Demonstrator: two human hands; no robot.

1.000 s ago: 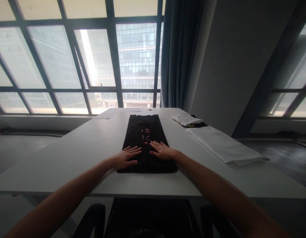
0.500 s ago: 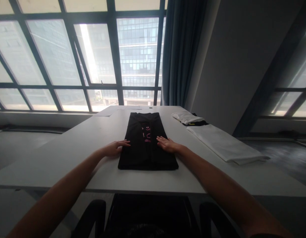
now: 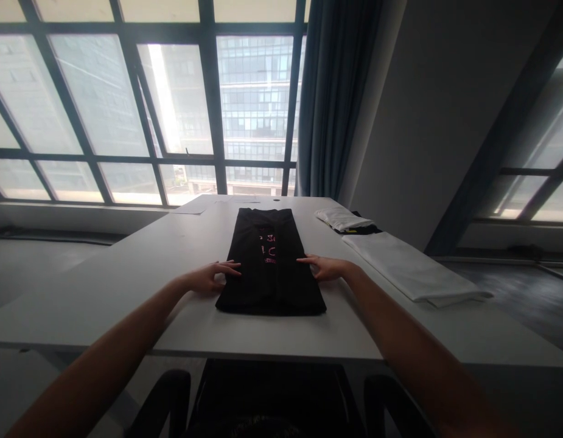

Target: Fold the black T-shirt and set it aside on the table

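A black folded T-shirt (image 3: 274, 286) with pink lettering lies lengthwise before me on the white table (image 3: 185, 331). At its left edge is my left hand (image 3: 210, 277), fingers stretched and slightly spread over the top of the cloth. My right hand (image 3: 327, 267) is at the opposite edge, one finger reaching onto the fabric and the others lower beside the edge. Neither hand visibly closes on the cloth, though the undersides of the fingers are partly hidden.
To the right lie a folded white cloth (image 3: 409, 267) and, behind it, a smaller white bundle (image 3: 338, 219) on something black. Paper sheets (image 3: 190, 210) rest at the far left of the table. A black chair (image 3: 274, 389) stands against the front edge.
My right hand has slid outward from lying flat on the T-shirt to its right edge. My left hand stays at the left edge, with its fingers slightly more spread.
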